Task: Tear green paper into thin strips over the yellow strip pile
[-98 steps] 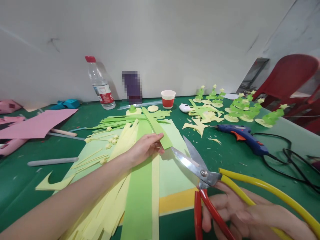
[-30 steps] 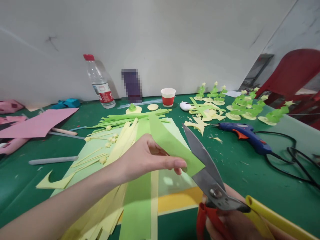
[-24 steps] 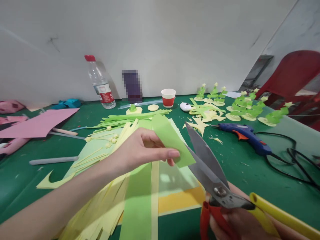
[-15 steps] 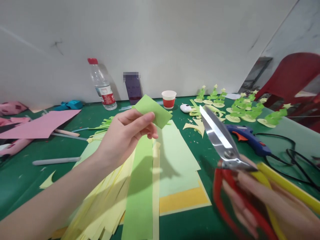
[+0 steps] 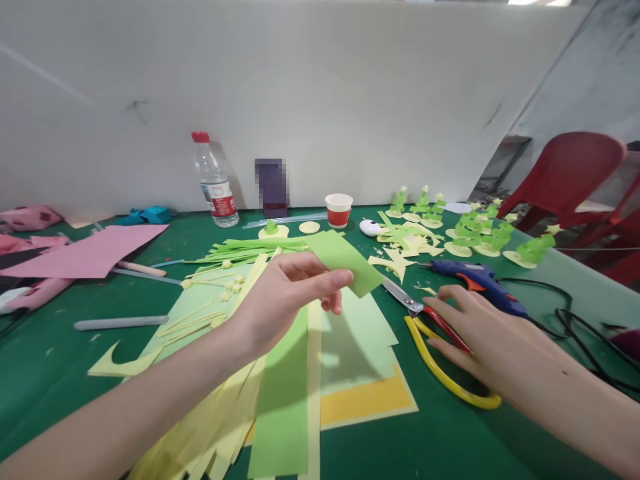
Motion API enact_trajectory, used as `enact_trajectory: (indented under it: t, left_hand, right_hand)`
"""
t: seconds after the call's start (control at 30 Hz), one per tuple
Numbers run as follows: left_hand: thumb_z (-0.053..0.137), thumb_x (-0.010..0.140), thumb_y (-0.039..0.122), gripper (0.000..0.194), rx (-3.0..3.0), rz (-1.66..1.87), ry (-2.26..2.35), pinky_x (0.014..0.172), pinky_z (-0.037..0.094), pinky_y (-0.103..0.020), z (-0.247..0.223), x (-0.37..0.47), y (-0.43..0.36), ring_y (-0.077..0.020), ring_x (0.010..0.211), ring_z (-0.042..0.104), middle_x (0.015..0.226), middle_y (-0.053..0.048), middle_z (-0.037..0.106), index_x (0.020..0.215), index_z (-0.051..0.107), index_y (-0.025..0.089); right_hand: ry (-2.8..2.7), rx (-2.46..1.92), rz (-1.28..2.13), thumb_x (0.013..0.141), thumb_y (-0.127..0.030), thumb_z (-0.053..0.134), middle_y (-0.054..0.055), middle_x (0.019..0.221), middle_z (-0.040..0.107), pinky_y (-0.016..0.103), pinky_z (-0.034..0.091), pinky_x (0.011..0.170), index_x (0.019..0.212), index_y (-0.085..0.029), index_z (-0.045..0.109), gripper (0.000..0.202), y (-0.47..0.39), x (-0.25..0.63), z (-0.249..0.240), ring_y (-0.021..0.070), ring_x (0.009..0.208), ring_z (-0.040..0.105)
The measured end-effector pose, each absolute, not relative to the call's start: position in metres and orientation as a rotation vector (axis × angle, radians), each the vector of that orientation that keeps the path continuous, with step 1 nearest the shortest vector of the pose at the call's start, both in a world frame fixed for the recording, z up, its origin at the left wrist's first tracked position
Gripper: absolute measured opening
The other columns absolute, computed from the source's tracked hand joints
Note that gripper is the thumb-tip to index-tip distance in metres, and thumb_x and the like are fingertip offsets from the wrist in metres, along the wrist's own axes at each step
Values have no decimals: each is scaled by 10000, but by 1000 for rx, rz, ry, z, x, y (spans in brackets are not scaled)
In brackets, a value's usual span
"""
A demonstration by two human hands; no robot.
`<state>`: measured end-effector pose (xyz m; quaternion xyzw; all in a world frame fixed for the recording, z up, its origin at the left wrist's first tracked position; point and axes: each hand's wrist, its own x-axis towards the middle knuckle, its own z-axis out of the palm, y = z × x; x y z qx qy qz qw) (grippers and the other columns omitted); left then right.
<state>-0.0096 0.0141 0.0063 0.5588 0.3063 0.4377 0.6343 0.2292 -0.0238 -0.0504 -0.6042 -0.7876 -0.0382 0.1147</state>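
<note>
My left hand (image 5: 287,300) pinches green paper (image 5: 345,259)
Under my right hand (image 5: 483,333), fingers spread open, lie scissors (image 5: 414,308); contact I can't tell.

Even from afar I can tell the green piece (image 5: 347,262) and pale strips (image 5: 220,407) are smooth, matt paper. The scissors (image 5: 413,307) have polished metal blades (image 5: 399,292) and glossy, plastic-looking handles (image 5: 450,389). The table cover (image 5: 40,387) gives me a slick sheen (flecked in places). The bottle (image 5: 216,180) is clear, shiny plastic; the wall (image 5: 350,87) looks dull.
</note>
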Motion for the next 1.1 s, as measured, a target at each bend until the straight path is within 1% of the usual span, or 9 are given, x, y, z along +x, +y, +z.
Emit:
enact_trajectory:
  t: [0.13, 0.3, 0.47, 0.63, 0.73, 0.8, 0.87, 0.93, 1.1]
  left_hand:
    - [717, 635, 234, 153, 1326, 975, 770, 490, 401, -174, 4, -8, 11, -56, 454, 500, 452, 51, 574, 522, 653, 155]
    - [711, 642, 205, 25, 1423, 868, 693, 504, 414, -164, 4, -9, 9, -67, 554, 518, 646, 31, 624, 652, 708, 182]
    - [673, 711, 299, 140, 1537, 891, 576, 526, 453, -192, 19, -20, 10, -101, 585, 575, 679, 27, 659, 835, 695, 236]
    - [413, 845, 441, 479, 1571, 1141, 774, 345, 197, -223, 22, -26, 16, -56, 278, 170, 283, 75, 215, 479, 599, 193]
    - [459, 827, 415, 325, 1619, 1161, 841, 465, 335, -220, 15, -22, 21, -86, 421, 364, 437, 52, 394, 654, 640, 207]
    - [515, 810, 417, 250, 1685, 997, 877, 689, 427, -241, 8, -18, 23, -130, 764, 545, 833, 9, 609, 947, 619, 235]
    - [576, 767, 447, 499, 1786, 793, 960, 904, 383, -313, 2, -14, 23, -193, 1113, 454, 1256, -24, 482, 1209, 445, 257]
    - [619, 728, 448, 699, 1902, 692, 1045, 1007, 298, -378, -4, -12, 21, -226, 1231, 348, 1381, -56, 354, 1310, 292, 243]
    - [635, 728, 301, 546, 2020, 799, 1130, 1033, 255, -432, -15, -10, 28, -247, 1234, 360, 1357, -84, 402, 1213, 404, 205]
  right_hand:
    - [-2290, -1324, 110, 801, -352, 468, 63, 925, 648, 261, 511, 582, 892, -216, 625, 227, -39, 199, -7, 187, 769, 629]
    - [-2021, -1130, 601, 781, -238, 482, -24, 614, 599, 169, 420, 439, 680, -208, 604, 161, -33, 160, 23, 93, 538, 532]
    - [-1719, -1013, 824, 774, -231, 528, -37, 560, 527, 203, 418, 501, 578, -197, 573, 204, -15, 171, 41, 82, 536, 505]
    - [-1220, -806, 1148, 829, -179, 300, -55, 516, 429, 197, 337, 465, 519, -153, 435, 339, 9, 186, 73, 34, 503, 459]
    - [-1086, -827, 1334, 876, -216, 151, -85, 469, 372, 146, 200, 414, 560, -134, 394, 407, 24, 181, 82, -13, 446, 391]
    - [-1059, -826, 1513, 880, -205, 139, -98, 461, 338, 108, 156, 394, 570, -135, 353, 384, 32, 175, 82, -29, 428, 362]
    - [-1074, -825, 1620, 881, -190, 134, -106, 462, 310, 75, 146, 379, 572, -147, 310, 358, 37, 170, 80, -38, 422, 346]
    - [-1084, -806, 1637, 879, -188, 126, -112, 469, 286, 56, 139, 376, 575, -153, 285, 345, 39, 166, 79, -46, 427, 341]
    - [-1128, -767, 1533, 847, -203, 95, -130, 516, 301, 66, 129, 415, 544, -104, 263, 360, 37, 164, 82, -79, 464, 334]
